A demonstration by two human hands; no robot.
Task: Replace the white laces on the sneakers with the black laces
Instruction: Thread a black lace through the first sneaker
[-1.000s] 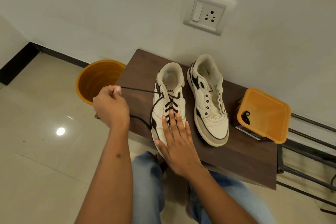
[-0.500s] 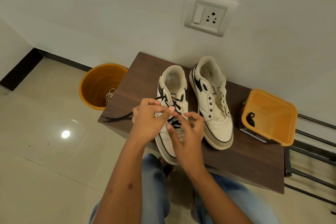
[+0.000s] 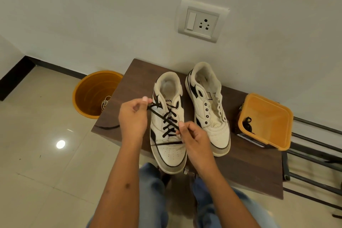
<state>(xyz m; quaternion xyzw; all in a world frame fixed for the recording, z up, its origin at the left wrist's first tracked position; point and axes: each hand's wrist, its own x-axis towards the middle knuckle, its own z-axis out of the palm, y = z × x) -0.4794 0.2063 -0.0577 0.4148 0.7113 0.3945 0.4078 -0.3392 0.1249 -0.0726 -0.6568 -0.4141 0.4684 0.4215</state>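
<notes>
Wood bench (image 3: 240, 176) against white wall (image 3: 92, 15), both hands pinching black lace (image 3: 166, 118)

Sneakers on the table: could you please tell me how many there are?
2, side by side on the table: the left sneaker, half-laced in black, between both hands, and the unlaced right sneaker.
</notes>
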